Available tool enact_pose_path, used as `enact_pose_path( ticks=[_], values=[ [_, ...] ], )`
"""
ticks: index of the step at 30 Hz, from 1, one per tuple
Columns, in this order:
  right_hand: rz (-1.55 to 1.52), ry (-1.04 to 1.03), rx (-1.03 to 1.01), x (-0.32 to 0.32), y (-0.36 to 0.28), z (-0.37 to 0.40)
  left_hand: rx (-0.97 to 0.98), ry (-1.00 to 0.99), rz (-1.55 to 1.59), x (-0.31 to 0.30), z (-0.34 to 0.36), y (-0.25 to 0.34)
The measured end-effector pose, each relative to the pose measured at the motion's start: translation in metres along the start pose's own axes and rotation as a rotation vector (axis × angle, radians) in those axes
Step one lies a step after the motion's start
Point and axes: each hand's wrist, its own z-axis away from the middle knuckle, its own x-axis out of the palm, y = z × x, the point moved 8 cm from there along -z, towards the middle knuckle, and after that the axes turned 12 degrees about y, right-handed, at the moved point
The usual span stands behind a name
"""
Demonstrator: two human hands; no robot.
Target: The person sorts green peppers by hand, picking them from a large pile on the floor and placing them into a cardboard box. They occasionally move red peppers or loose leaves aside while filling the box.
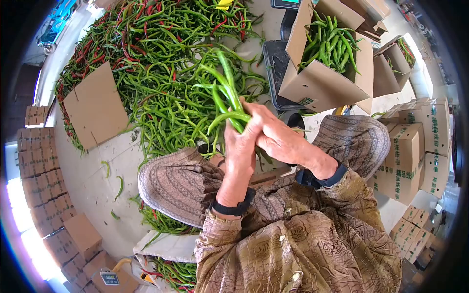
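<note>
Left hand and right hand clasped together round the lower ends of a bunch of green peppers, held above the near edge of the pepper heap; upper ends splay free. Uneven pressure could let the curved outer peppers slip out; too hard a squeeze might snap them. A wide rightward swing could knock tips against the open box.

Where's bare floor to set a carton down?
Floor between the carton stack at left and the person's patterned left knee, dotted with a few loose peppers. Crowded: the pepper heap ahead, and the black platform ahead right, bearing the open box.
</note>
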Motion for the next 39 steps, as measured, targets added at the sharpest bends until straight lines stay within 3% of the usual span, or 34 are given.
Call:
enact_pose_path(
  ticks=[2,5,6,7,9,11,13,17,19,21,23,24,25,27,28,29,31,32,33,34,38,39],
  values=[
    [-0.064,0.039,-0.072,-0.001,-0.013,0.005,-0.115,0.075,0.110,-0.006,-0.005,-0.001],
    [0.049,-0.148,0.059,-0.017,-0.020,0.011,-0.159,0.050,0.178,-0.011,-0.007,0.003],
    [-0.131,-0.142,0.251,-0.028,-0.012,0.013,-0.159,0.018,0.176,-0.009,-0.005,0.004],
    [-0.308,-0.134,0.441,-0.036,-0.006,0.015,-0.157,-0.016,0.176,-0.008,-0.004,0.005],
    [-0.299,-0.066,0.549,-0.059,-0.003,0.011,-0.316,-0.103,0.313,-0.006,-0.005,-0.003],
    [-0.198,0.084,0.497,-0.070,0.017,0.009,-0.373,-0.250,0.485,-0.002,-0.003,-0.007],
    [-0.539,0.072,0.640,-0.054,0.040,0.016,-0.398,-0.309,0.549,0.003,-0.001,-0.010],
    [-0.990,-0.145,0.820,0.000,0.043,0.028,-0.421,-0.405,0.612,0.014,0.009,-0.005],
    [-1.035,-0.179,0.723,0.004,0.013,0.023,-0.236,-0.156,0.224,0.000,0.002,-0.004],
    [-1.063,-0.136,0.781,0.017,0.031,0.032,-0.123,-0.142,0.140,-0.001,-0.001,-0.001],
    [-0.740,-0.068,0.656,0.017,0.038,0.029,0.003,-0.053,-0.248,-0.005,-0.001,0.005],
    [-0.507,-0.084,0.562,0.013,0.030,0.030,-0.056,-0.039,-0.264,-0.010,-0.002,-0.001],
    [-0.505,-0.086,0.562,0.010,0.028,0.028,-0.055,-0.024,-0.267,-0.018,-0.007,-0.008],
    [-0.137,-0.296,0.636,0.011,0.033,0.032,0.030,-0.071,-0.339,-0.013,-0.008,-0.006],
    [-0.057,-0.303,0.688,0.005,0.031,0.031,0.028,-0.078,-0.334,-0.011,-0.008,-0.008],
    [-0.051,-0.297,0.689,0.005,0.035,0.033,0.021,-0.119,-0.307,-0.008,-0.006,-0.010],
    [-0.273,-0.179,0.486,0.008,0.036,0.028,0.019,-0.172,-0.279,-0.007,-0.004,-0.014],
    [-0.428,-0.139,0.485,0.013,0.036,0.029,0.011,-0.107,-0.272,-0.016,-0.007,-0.018],
    [-0.416,-0.131,0.535,0.012,0.031,0.029,0.001,-0.054,-0.262,-0.017,-0.008,-0.018],
    [-0.350,-0.095,0.432,0.008,0.023,0.027,-0.108,-0.020,-0.159,-0.019,-0.002,-0.019],
    [-0.236,0.168,0.193,-0.022,0.007,0.022,-0.027,-0.143,-0.069,0.009,0.020,0.008],
    [-0.514,0.162,0.383,-0.032,-0.004,0.018,0.013,-0.201,-0.021,0.023,0.026,0.020]
  ],
)
